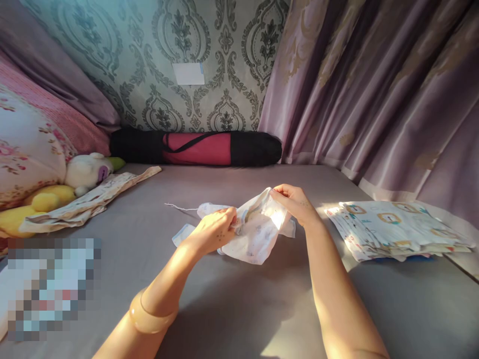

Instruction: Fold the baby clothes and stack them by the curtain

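Observation:
Between my hands is a small white printed baby garment [256, 242], partly bunched and lifted off the grey sheet. A thin tie string trails from its left side. My left hand [217, 227] is closed on the bunched middle of the fabric. With thumb and fingers pinched, my right hand [295, 202] grips its upper right corner. Sunlight falls on the cloth beside that hand. Folds hide the garment's full shape. A bangle [151, 314] circles my left forearm.
A stack of folded printed cloths [396, 227] lies at right. To the left are a cream printed cloth strip [93, 199], plush toys [84, 172], a floral pillow [26, 139] and a pixelated patch. Against the wall rests a long black-and-red bag [198, 148]; curtains [337, 89] hang at right.

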{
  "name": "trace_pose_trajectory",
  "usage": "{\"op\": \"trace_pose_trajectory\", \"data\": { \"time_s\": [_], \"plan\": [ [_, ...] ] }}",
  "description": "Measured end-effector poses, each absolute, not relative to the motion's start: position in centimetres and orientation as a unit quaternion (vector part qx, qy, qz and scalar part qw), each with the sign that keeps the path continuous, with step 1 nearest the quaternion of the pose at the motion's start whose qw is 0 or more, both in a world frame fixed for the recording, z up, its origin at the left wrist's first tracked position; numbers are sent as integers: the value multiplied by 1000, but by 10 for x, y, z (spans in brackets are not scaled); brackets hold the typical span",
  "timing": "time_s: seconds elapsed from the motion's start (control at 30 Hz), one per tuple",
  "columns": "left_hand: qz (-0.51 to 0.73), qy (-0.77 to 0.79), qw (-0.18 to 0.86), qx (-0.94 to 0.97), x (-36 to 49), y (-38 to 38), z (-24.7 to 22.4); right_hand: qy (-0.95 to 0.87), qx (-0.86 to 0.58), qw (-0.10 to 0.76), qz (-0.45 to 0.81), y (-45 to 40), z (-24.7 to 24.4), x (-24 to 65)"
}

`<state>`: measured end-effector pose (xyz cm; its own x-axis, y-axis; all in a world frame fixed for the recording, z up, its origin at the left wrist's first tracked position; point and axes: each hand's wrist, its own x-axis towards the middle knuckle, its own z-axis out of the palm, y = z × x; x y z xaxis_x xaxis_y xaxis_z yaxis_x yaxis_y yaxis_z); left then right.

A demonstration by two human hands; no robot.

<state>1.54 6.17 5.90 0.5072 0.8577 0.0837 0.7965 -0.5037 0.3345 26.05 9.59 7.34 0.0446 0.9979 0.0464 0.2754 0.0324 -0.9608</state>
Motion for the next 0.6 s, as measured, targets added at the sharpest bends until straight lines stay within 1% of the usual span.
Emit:
{"op": "trace_pose_trajectory", "data": {
  "time_s": [0.23,0.4,0.5,0.6],
  "plan": [
    [216,509,245,796,-7,75,71,-590,-532,457,401,100,67,270],
    [274,516,330,741,-29,80,75,-626,-505,428,413,97,71,275],
    [356,509,346,703,-38,82,83,-657,-482,419,400,92,79,273],
    [438,513,323,664,-42,85,96,-679,-465,430,371,86,93,267]
  ]
}}
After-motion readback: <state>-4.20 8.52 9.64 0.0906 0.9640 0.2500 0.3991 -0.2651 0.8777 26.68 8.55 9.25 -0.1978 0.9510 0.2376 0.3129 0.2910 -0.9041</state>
